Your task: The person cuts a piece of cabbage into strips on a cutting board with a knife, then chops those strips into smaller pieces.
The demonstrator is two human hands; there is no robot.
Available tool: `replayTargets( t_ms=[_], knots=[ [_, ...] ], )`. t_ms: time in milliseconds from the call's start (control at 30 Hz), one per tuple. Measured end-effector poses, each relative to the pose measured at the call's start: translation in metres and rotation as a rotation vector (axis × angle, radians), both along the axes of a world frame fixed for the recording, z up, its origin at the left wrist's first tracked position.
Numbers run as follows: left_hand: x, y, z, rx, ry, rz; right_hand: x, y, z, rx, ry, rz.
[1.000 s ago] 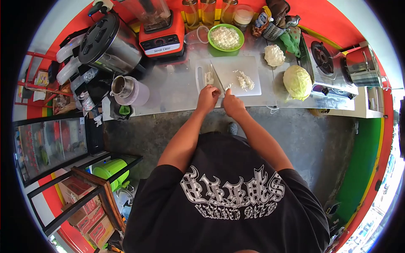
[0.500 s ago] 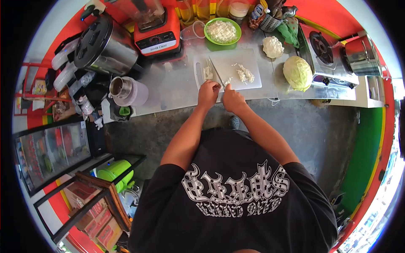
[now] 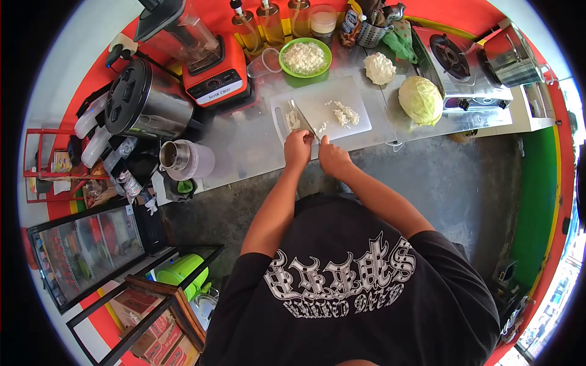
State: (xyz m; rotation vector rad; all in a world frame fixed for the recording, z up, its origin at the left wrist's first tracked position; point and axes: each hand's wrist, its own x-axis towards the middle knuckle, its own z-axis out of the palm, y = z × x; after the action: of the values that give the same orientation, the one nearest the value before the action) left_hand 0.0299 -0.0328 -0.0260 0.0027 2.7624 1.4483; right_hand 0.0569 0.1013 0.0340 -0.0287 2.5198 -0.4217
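My right hand [image 3: 335, 158] is closed around the handle of a knife [image 3: 303, 117], whose blade slants up and left over a white cutting board [image 3: 326, 91]. Beside the blade, at the board's near edge, my left hand [image 3: 298, 149] has its fingers curled together; what they pinch is too small to make out. Pale cut strips [image 3: 292, 119] lie left of the blade. Right of it is a small heap of chopped white pieces [image 3: 346, 114], with a few bits scattered closer to the knife. Behind the board stands a green bowl [image 3: 329, 61] full of similar chopped pieces.
A whole cabbage [image 3: 421, 100] and a lumpy white vegetable [image 3: 379, 68] sit right of the board, before a gas stove [image 3: 461, 88]. To the left are a red blender [image 3: 215, 76], a large steel pot [image 3: 160, 107] and a lilac flask [image 3: 196, 160]. Oil bottles [image 3: 270, 24] line the back.
The camera view has tilted and shifted, so the counter appears slightly rotated. The knife remains in my right hand, and both hands stay close together at the board's near edge.
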Motion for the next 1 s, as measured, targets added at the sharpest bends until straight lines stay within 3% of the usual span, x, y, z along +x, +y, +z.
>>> replayTargets(
  t_ms=[600,800,933,1000],
  knots=[
    [-0.002,0.005,-0.002,0.017,-0.029,0.068,-0.01,0.004,-0.009,-0.017,0.05,0.002],
    [-0.005,0.02,0.001,-0.194,0.077,0.051,-0.01,0.036,-0.006,0.002,0.115,-0.081],
    [-0.012,0.028,-0.008,-0.155,0.197,0.038,-0.008,0.061,-0.011,-0.019,0.161,-0.148],
    [-0.014,0.025,-0.009,-0.014,0.101,0.024,-0.009,0.066,-0.013,-0.055,0.178,-0.148]
  ],
)
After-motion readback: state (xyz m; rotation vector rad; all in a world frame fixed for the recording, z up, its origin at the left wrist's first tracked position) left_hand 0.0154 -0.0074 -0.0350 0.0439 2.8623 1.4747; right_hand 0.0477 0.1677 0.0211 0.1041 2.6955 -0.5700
